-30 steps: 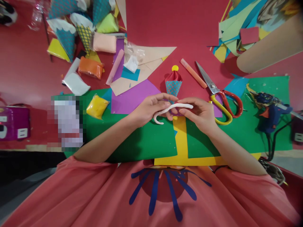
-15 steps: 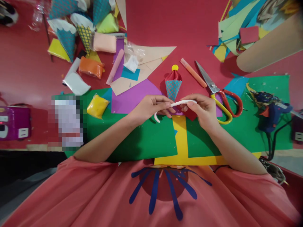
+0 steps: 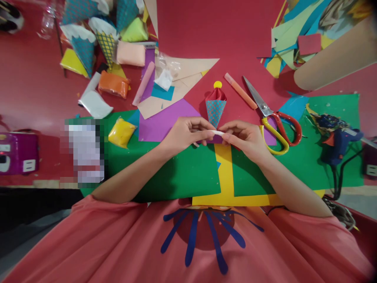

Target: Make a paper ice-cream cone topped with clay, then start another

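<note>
Head view: you pinch the white strip [image 3: 218, 133] between the thumb and fingers of both hands, left hand [image 3: 186, 135] and right hand [image 3: 246, 138] close together, over the near edge of the purple sheet [image 3: 171, 122]. It sits just short of the tip of the patterned blue cone [image 3: 216, 113]. Press lightly and evenly, since the strip seems soft and could thin or dent under hard fingertips; hold both grips level and let neither side tug. Mind that cone tip, so near your fingers, and the scissors [image 3: 269, 114] beside your right hand. As for looks, the strip is plain white and narrow, its bare stretch sloping slightly down to the right. Your hands hide the rest, so its full length and shape can't be told.
</note>
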